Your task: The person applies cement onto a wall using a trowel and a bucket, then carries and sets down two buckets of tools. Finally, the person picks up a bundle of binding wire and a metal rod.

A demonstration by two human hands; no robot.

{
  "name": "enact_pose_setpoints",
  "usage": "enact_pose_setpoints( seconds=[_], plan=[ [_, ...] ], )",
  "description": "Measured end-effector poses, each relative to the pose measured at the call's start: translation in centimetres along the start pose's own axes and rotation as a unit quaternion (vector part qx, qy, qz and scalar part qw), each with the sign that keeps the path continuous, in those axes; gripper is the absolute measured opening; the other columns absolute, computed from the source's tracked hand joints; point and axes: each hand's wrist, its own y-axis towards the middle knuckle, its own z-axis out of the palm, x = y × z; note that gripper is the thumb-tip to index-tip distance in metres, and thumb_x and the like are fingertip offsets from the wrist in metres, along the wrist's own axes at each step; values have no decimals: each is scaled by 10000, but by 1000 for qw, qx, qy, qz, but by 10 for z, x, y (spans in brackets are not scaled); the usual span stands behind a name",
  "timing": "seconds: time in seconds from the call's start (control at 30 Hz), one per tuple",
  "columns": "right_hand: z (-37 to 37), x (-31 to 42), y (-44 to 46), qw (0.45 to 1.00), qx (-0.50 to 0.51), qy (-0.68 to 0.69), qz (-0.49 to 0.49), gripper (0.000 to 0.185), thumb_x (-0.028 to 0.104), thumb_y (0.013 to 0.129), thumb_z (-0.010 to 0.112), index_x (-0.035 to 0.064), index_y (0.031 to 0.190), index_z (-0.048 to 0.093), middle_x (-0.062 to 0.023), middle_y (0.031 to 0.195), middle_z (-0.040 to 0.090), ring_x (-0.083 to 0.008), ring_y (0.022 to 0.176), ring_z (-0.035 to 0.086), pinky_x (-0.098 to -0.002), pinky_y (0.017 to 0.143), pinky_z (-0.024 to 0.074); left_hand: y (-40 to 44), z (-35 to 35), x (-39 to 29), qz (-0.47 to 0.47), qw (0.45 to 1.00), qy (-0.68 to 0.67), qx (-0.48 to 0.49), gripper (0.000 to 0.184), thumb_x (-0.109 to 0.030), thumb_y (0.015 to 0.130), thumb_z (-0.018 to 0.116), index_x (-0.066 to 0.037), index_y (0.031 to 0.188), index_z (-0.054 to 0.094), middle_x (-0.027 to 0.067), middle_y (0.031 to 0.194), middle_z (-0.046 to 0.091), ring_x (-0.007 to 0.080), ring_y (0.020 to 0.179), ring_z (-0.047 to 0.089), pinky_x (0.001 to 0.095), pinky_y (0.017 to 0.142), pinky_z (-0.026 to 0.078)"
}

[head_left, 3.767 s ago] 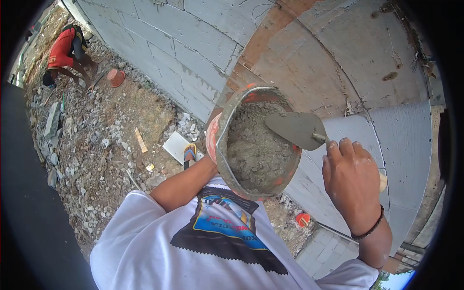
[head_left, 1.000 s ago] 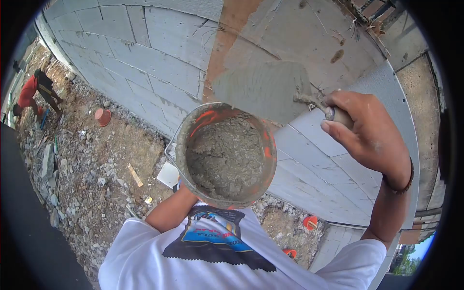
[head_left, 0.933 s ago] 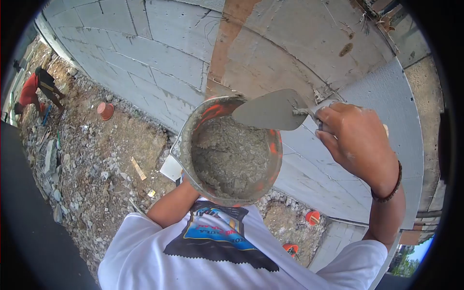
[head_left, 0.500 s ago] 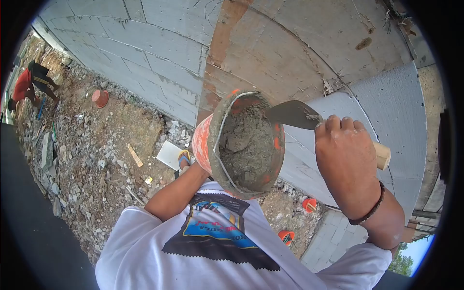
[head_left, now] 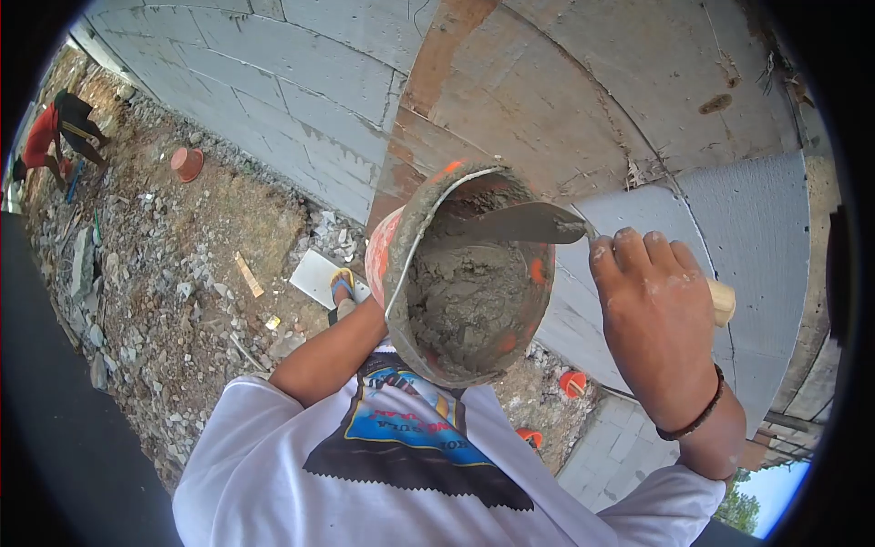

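Note:
An orange bucket (head_left: 383,248) holds wet grey mortar (head_left: 469,296) and is tilted, its mouth facing me and its wire handle lying across the rim. My left forearm reaches behind the bucket, which hides my left hand. My right hand (head_left: 658,319) is closed around the wooden handle of a trowel (head_left: 529,223). The trowel's blade reaches over the rim into the upper part of the bucket, and its far end touches the mortar.
A grey block wall (head_left: 301,87) adjoins a brown-grey concrete surface (head_left: 547,100). Rubble covers the ground at left, where a co-worker in red (head_left: 41,137) bends near a small bucket (head_left: 187,164). A white board (head_left: 314,276) lies by my foot. Another orange bucket (head_left: 572,384) stands below.
Since about one second ago, the trowel has come down from the wall and into the bucket. The bucket has tipped, and my right hand has turned with its back to me.

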Motion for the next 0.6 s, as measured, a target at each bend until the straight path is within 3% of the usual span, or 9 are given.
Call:
enact_pose_setpoints(
  seconds=[0.07,0.13,0.23,0.33,0.47,0.53,0.6],
  plan=[
    [16,1,2,997,33,-49,49,142,160,783,625,53,865,668,-74,820,613,-186,753,591,-336,666,451,0,-2,1,-5,1000,1,-7,664,-563,965,450,-186,1505,360,130,1512,401,295,1393,408,471,1151,382],
    [50,22,7,994,111,9,-8,152,142,777,623,36,872,675,-82,820,617,-199,754,595,-340,663,450,3,-1,1,-13,1000,8,-6,665,-563,965,452,-186,1506,360,129,1512,400,295,1394,407,471,1152,381],
    [38,54,3,990,122,-38,-65,160,129,773,619,24,874,683,-90,825,623,-214,768,607,-340,666,451,2,-3,0,-8,1000,21,1,666,-562,965,454,-186,1506,359,128,1512,400,294,1394,406,470,1153,379],
    [-1,37,-17,994,94,5,-55,161,126,773,620,17,885,658,-104,866,627,-218,811,608,-343,732,473,7,-1,0,0,1000,27,4,667,-562,964,456,-186,1507,358,128,1513,400,294,1395,405,469,1154,377],
    [-31,13,-20,998,24,-14,-52,148,118,757,631,25,860,684,-82,833,622,-216,776,608,-336,673,453,2,-7,-1,0,1000,30,1,668,-562,964,458,-186,1507,357,127,1513,399,293,1396,404,468,1156,375],
    [-27,3,-6,990,117,-66,37,118,106,766,636,32,842,689,-74,832,637,-206,787,607,-322,679,459,0,-8,-2,-4,999,40,-4,669,-561,963,459,-186,1507,357,126,1513,399,293,1396,403,468,1157,373],
    [-3,0,10,981,184,-61,26,92,107,772,653,40,818,696,-91,821,666,-223,790,654,-340,669,502,-1,-9,0,-8,999,45,-11,670,-561,963,461,-186,1508,356,126,1514,399,293,1396,402,467,1157,372]
  ],
)
